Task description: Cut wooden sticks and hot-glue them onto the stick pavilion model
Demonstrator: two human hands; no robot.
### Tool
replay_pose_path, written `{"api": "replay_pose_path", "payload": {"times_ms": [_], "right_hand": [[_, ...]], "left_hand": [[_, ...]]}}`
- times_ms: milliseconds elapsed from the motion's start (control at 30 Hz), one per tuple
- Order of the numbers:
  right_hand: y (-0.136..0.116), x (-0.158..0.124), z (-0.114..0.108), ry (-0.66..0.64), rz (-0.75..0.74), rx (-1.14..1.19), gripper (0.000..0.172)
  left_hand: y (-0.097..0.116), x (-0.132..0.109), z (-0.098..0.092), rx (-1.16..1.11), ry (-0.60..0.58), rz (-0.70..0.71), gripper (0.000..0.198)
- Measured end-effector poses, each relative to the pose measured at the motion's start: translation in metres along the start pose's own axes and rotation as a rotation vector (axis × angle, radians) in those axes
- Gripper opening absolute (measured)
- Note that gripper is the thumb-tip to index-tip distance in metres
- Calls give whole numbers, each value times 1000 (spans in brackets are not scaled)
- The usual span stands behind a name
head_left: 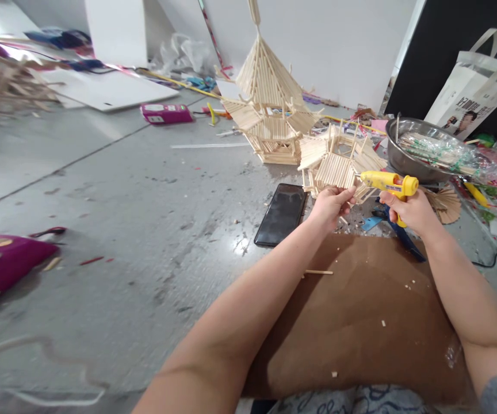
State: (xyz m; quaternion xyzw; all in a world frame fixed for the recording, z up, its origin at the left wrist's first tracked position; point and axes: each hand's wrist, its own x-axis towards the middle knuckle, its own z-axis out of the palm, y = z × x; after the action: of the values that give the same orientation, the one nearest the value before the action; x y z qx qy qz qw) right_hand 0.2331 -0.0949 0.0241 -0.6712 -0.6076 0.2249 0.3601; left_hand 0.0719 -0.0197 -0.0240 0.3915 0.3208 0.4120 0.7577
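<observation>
My right hand [410, 210] is wrapped round the handle of a yellow hot glue gun [389, 181], its nozzle pointing left. The nozzle tip is at the front of a small roofed model made of pale wooden sticks [336, 170], with open uprights on top. My left hand [332, 207] is closed at the model's lower front edge, thumb and fingers pinched together there; the fingers hide the exact spot they grip. Behind stands a taller stick pavilion [270, 123] with a pointed roof. A black phone [282, 215] lies left of my left hand.
A brown board [360, 322] with a loose stick [320, 272] lies before me. Dark blue pliers-like handles [406, 238] lie below the glue gun. A steel bowl [397, 152] of wrapped sticks and a white bag [464, 95] stand right. Magenta devices [166, 114] lie left.
</observation>
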Motion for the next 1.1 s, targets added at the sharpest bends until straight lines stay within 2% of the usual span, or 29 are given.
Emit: {"api": "replay_pose_path", "payload": {"times_ms": [500,1100], "right_hand": [[2,0,2,10,-10,19,40],[5,-1,0,63,8,94,47]], "left_hand": [[2,-1,2,-33,-9,-26,19],[4,-3,4,-16,10,-52,20]]}}
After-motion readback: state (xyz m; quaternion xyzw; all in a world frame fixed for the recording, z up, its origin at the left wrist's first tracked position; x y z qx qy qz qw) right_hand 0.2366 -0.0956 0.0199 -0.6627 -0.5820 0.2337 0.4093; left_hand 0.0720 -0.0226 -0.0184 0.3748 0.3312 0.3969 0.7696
